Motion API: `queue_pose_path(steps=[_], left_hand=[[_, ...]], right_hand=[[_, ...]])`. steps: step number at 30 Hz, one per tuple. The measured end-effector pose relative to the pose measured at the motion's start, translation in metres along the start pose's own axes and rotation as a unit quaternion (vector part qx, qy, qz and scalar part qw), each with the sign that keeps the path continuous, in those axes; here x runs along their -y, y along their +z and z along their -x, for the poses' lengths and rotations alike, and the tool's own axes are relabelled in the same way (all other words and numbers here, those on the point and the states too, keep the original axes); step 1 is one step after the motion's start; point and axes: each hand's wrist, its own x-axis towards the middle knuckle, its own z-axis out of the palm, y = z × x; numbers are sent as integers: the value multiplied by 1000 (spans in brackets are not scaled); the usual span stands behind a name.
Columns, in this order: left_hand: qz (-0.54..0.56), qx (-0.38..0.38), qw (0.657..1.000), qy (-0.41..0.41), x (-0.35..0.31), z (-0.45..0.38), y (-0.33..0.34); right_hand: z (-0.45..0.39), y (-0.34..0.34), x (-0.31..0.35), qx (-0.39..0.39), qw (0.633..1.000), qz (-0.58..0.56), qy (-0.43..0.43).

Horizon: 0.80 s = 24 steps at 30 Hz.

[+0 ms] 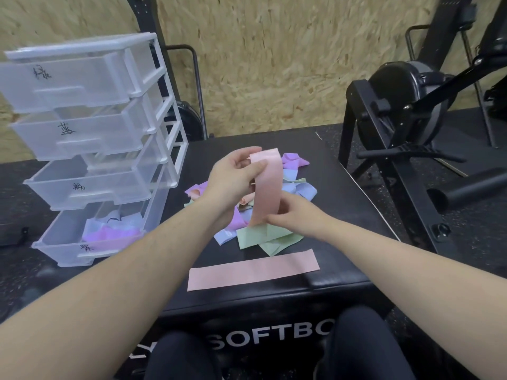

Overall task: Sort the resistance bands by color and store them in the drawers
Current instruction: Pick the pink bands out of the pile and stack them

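Forearms bare, no sleeves; left hand, right hand ungloved; dark trousers.

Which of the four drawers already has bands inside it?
The bottom drawer. Purple and pale blue bands show through its clear wall; the three drawers above it are also pulled out, but they look empty.

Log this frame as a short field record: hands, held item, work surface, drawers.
left hand: grips top of held pink band
right hand: grips its lower end
flat pink band: laid out at near edge of black box
mixed pile: green, blue, purple, pink bands
drawer unit: four drawers open
bottom drawer: holds purple bands
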Motion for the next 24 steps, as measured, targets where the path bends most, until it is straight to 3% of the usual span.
queue_pose_path(steps=[2, 8, 13, 17, 24], left_hand=[[-7, -28, 999, 13, -3, 0, -4], [34, -99, 994, 23, 2, 4, -24], [78, -119, 990, -10, 11, 7, -34], [24, -104, 994, -4, 19, 14, -47], [26, -112, 991, -61, 46, 26, -67]], right_hand=[[-2, 0, -8, -29, 999, 27, 22], [2, -12, -13, -106, 993, -30, 46], [4, -19, -18, -118, 990, -1, 81], [8, -22, -19, -59, 987, -40, 144], [22, -29, -17, 55, 989, -15, 134]])
